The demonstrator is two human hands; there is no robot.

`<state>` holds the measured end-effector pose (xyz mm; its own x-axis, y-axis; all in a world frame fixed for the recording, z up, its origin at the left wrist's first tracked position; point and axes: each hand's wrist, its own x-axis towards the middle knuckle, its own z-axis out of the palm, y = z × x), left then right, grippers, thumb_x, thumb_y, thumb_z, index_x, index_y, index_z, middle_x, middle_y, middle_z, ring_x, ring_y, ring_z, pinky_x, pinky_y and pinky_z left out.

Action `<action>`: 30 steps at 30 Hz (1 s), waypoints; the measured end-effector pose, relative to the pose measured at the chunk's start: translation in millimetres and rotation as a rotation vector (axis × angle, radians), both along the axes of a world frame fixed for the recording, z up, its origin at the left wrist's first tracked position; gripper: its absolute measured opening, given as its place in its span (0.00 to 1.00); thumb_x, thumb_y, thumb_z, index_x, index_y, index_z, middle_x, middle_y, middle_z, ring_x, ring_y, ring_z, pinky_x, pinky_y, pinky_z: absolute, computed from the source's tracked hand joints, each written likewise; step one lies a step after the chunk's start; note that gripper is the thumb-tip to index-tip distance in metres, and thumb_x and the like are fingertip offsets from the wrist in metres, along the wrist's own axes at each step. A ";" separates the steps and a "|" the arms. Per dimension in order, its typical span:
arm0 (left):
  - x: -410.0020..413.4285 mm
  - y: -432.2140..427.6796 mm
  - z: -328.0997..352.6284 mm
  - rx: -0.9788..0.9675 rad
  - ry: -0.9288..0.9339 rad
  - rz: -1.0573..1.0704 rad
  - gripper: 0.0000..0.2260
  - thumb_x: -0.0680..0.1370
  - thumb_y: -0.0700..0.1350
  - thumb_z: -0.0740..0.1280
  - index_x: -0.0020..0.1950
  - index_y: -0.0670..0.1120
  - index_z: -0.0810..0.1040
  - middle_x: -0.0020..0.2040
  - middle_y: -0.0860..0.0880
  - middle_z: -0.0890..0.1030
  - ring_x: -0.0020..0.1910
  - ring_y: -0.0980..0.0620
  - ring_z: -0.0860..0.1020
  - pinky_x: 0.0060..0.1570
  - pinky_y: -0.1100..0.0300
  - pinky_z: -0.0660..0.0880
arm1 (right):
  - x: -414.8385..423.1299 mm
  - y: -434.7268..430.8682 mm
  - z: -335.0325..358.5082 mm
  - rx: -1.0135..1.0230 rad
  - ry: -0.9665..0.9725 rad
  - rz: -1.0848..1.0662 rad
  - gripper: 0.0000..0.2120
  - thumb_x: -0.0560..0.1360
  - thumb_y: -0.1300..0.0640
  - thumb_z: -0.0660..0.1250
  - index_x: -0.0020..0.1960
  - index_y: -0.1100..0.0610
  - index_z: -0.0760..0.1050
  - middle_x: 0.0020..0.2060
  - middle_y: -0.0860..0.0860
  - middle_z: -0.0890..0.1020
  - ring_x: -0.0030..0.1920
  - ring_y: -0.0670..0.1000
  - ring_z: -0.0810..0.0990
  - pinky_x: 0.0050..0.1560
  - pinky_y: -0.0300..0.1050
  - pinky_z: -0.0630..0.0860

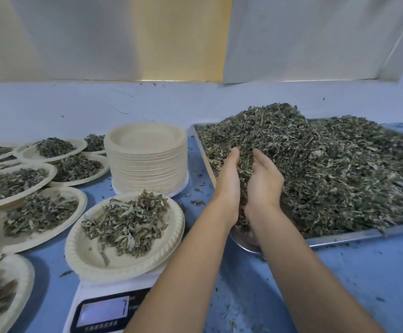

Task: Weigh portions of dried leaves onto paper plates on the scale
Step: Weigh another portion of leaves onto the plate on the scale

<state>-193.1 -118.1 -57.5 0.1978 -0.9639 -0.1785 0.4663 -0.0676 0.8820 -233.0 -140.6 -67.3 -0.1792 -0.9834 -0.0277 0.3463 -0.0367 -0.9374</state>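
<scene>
Scale (pixel 104 308) on blue table (pixel 340 272), pale wall (pixel 75 102); left hand (pixel 228 181), right hand (pixel 265 181), fingers (pixel 234 155) straight around dried leaves (pixel 340 169).

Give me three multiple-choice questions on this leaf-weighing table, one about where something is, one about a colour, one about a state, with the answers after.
1. Where does the stack of empty plates stand?
A. behind the scale, left of the metal tray
B. on the tray
C. on the scale

2. What colour is the tabletop?
A. red
B. blue
C. black

3. In what state is the plate on the scale?
A. empty
B. holding leaves
C. upside down

Answers:
1 A, the stack stands beyond the scale, beside the tray's left rim.
2 B, the bare surface around the tray is blue.
3 B, a heap of dried leaves lies on it.
</scene>
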 end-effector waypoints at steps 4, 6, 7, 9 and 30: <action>0.1 -0.4 -3.2 0.016 0.081 -0.028 0.24 0.80 0.58 0.57 0.74 0.50 0.65 0.75 0.52 0.64 0.74 0.52 0.62 0.72 0.48 0.58 | 0.7 0.6 -3.2 -0.014 0.020 -0.018 0.28 0.74 0.77 0.51 0.66 0.57 0.74 0.66 0.51 0.74 0.58 0.43 0.72 0.64 0.42 0.72; 0.8 0.9 -3.7 0.041 0.061 -0.034 0.24 0.80 0.58 0.58 0.73 0.50 0.66 0.72 0.51 0.68 0.71 0.51 0.65 0.71 0.49 0.61 | 2.2 0.9 -5.4 0.014 0.066 -0.014 0.30 0.72 0.76 0.51 0.67 0.55 0.74 0.67 0.50 0.74 0.61 0.44 0.71 0.67 0.49 0.71; 1.2 2.2 -3.1 0.039 0.078 -0.046 0.23 0.80 0.58 0.59 0.72 0.49 0.67 0.68 0.51 0.71 0.69 0.52 0.68 0.69 0.52 0.64 | 2.7 1.3 -5.5 0.030 0.061 -0.004 0.29 0.73 0.75 0.52 0.67 0.55 0.73 0.67 0.51 0.74 0.62 0.46 0.72 0.67 0.51 0.71; 1.2 6.1 0.5 0.030 0.117 -0.090 0.22 0.81 0.56 0.58 0.70 0.45 0.69 0.61 0.53 0.76 0.64 0.52 0.73 0.60 0.59 0.70 | 2.4 1.3 -4.7 0.073 -0.017 0.017 0.23 0.75 0.70 0.55 0.67 0.55 0.73 0.64 0.54 0.76 0.62 0.50 0.76 0.64 0.51 0.73; 93.5 89.9 11.9 -0.265 -0.462 0.342 0.12 0.81 0.43 0.58 0.45 0.56 0.78 0.50 0.59 0.83 0.54 0.62 0.79 0.59 0.62 0.72 | 67.4 58.1 15.8 -0.113 -0.242 0.340 0.11 0.78 0.66 0.56 0.50 0.63 0.78 0.43 0.55 0.84 0.40 0.50 0.85 0.44 0.40 0.80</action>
<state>-99.6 -28.1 -45.6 0.5021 -0.8323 0.2349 -0.0103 0.2658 0.9640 -165.5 -82.6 -51.5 0.1541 -0.9846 0.0822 0.5655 0.0197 -0.8245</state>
